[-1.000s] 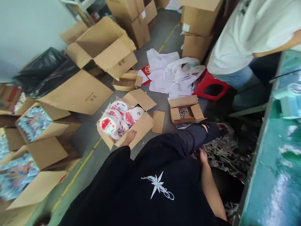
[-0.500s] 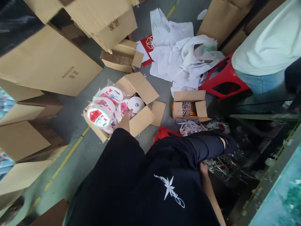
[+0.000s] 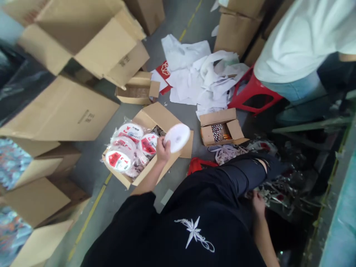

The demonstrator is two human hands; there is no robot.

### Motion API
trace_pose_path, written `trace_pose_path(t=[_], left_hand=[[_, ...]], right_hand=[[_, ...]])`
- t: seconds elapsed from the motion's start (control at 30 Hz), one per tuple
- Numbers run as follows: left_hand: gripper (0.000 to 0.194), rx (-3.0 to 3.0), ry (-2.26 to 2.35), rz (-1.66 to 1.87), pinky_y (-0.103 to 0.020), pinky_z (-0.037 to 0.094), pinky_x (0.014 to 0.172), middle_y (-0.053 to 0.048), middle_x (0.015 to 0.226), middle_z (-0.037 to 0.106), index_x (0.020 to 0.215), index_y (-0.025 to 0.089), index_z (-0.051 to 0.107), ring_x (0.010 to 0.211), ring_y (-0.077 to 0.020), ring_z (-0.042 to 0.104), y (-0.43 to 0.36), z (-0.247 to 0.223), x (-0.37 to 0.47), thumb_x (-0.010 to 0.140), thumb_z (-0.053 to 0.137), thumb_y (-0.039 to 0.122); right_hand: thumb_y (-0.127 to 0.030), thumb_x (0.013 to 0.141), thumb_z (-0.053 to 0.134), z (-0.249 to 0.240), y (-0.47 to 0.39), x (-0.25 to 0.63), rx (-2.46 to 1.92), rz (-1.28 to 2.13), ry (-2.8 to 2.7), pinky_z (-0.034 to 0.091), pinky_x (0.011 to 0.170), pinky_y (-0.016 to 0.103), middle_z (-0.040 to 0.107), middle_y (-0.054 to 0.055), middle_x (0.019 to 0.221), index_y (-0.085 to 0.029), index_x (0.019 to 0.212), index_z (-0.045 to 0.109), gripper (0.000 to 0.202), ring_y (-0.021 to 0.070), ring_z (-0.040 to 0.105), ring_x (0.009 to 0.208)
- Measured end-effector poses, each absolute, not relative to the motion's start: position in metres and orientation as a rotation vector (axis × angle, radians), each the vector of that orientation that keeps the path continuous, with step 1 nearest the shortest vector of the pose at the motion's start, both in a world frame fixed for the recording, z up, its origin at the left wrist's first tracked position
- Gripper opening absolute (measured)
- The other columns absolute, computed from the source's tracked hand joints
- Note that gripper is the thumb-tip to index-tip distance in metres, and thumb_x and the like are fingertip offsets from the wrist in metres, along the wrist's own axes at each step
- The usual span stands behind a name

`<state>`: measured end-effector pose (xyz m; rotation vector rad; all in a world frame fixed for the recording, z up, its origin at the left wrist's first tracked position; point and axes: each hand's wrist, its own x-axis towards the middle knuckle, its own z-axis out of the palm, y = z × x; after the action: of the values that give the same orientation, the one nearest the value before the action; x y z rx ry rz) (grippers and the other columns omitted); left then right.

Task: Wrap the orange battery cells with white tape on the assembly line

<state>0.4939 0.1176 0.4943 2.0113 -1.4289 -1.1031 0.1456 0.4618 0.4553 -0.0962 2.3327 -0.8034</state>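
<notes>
My left hand (image 3: 162,149) pinches the edge of a white disc-shaped tape roll (image 3: 178,136) and holds it above the right side of an open cardboard box (image 3: 148,168). Several round packs (image 3: 118,160) with red and white labels, wrapped in clear plastic, fill the box's left part. A labelled pack (image 3: 148,144) lies just left of my left hand. Low on the right, beside my dark-clothed thigh, my right hand (image 3: 258,204) has its fingers curled. Plastic scraps (image 3: 278,196) lie close to it; whatever its fingers hold is too unclear to make out.
Large cartons (image 3: 63,107) crowd the left side. White sheets (image 3: 191,81) are heaped on the floor ahead. A small box with shiny beads (image 3: 217,132) stands near a red stool (image 3: 254,98), where another person in a white top sits. A table edge (image 3: 330,185) runs along the right.
My left hand has lifted the white tape roll up and right, out of the box. My right hand appears further right and more in view. The camera view has shifted.
</notes>
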Motion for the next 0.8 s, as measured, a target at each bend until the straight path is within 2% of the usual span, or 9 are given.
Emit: trace_pose_path(t=[0.07,0.2,0.33,0.43,0.5,0.6,0.67,0.7,0.8], left_hand=[[0.044,1.710,-1.497,-1.322,-0.035,0.052,0.097,-0.012,0.120,0.068,0.116,0.018,0.064,0.117,-0.0289,0.062,0.153,0.516,0.459,0.094,0.063,0.056],[0.052,1.074,-1.297,-2.236,-0.035,0.054,0.082,-0.009,0.107,0.074,0.110,0.020,0.070,0.096,-0.0265,0.069,0.213,0.553,0.373,0.081,0.074,0.062],[0.052,0.899,-1.422,-2.918,-0.034,0.055,0.084,-0.009,0.107,0.076,0.114,0.019,0.071,0.095,-0.0260,0.071,0.252,0.572,0.283,0.076,0.080,0.054],[0.070,0.860,-1.753,-3.151,-0.035,0.056,0.088,-0.009,0.124,0.073,0.135,0.025,0.061,0.103,-0.0254,0.072,0.285,0.567,0.234,0.071,0.085,0.039],[0.078,0.872,-2.010,-3.211,-0.034,0.056,0.088,-0.009,0.131,0.069,0.139,0.029,0.058,0.106,-0.0248,0.071,0.304,0.559,0.221,0.067,0.087,0.032],[0.063,0.772,-2.423,-3.174,-0.037,0.056,0.092,-0.011,0.137,0.066,0.128,0.027,0.067,0.120,-0.0293,0.067,0.316,0.553,0.215,0.069,0.087,0.036],[0.048,0.491,-2.648,-2.970,-0.040,0.054,0.100,-0.012,0.143,0.062,0.116,0.026,0.074,0.135,-0.0335,0.057,0.318,0.560,0.206,0.076,0.084,0.050],[0.049,0.299,-2.688,-2.882,-0.042,0.052,0.105,-0.012,0.145,0.061,0.113,0.025,0.076,0.140,-0.0351,0.052,0.319,0.568,0.199,0.078,0.080,0.060],[0.075,-0.365,-2.752,-2.793,-0.045,0.046,0.113,-0.014,0.139,0.066,0.120,0.025,0.077,0.137,-0.0408,0.053,0.330,0.608,0.174,0.066,0.081,0.077]], right_hand=[[-0.075,0.085,0.056,0.467,0.454,0.146,0.041,-0.962,2.361,0.058,0.075,0.046,0.066,0.008,0.069,-0.023,0.074,0.061,0.053,0.0312,0.069,0.076],[-0.078,0.080,0.062,0.514,0.462,0.168,0.124,-1.353,2.235,0.059,0.091,0.043,0.077,0.013,0.104,-0.020,0.103,0.070,0.063,0.0266,0.073,0.092],[-0.076,0.092,0.051,0.576,0.488,0.201,-0.310,-1.903,2.016,0.059,0.092,0.047,0.061,0.019,0.144,-0.025,0.143,0.051,0.073,0.0275,0.069,0.111],[-0.075,0.091,0.054,0.621,0.528,0.222,-0.593,-1.839,2.300,0.053,0.103,0.050,0.048,0.017,0.158,-0.029,0.148,0.046,0.074,0.0316,0.054,0.139],[-0.072,0.087,0.064,0.645,0.558,0.242,-0.832,-1.605,2.403,0.045,0.113,0.055,0.054,0.016,0.154,-0.028,0.143,0.054,0.071,0.0341,0.046,0.147],[-0.053,0.089,0.076,0.658,0.582,0.279,-1.019,-1.441,2.509,0.048,0.110,0.049,0.074,0.014,0.127,-0.025,0.133,0.064,0.053,0.0296,0.065,0.126],[-0.040,0.096,0.072,0.651,0.582,0.300,-0.816,-1.498,2.712,0.057,0.096,0.040,0.079,0.011,0.109,-0.023,0.125,0.067,0.034,0.0239,0.074,0.105],[-0.036,0.098,0.069,0.646,0.580,0.308,-0.625,-1.526,2.811,0.059,0.089,0.037,0.080,0.010,0.103,-0.022,0.121,0.069,0.027,0.0221,0.076,0.097],[-0.040,0.099,0.067,0.635,0.576,0.322,0.025,-1.577,2.916,0.061,0.073,0.030,0.080,0.009,0.096,-0.020,0.110,0.071,0.024,0.0191,0.075,0.082]])
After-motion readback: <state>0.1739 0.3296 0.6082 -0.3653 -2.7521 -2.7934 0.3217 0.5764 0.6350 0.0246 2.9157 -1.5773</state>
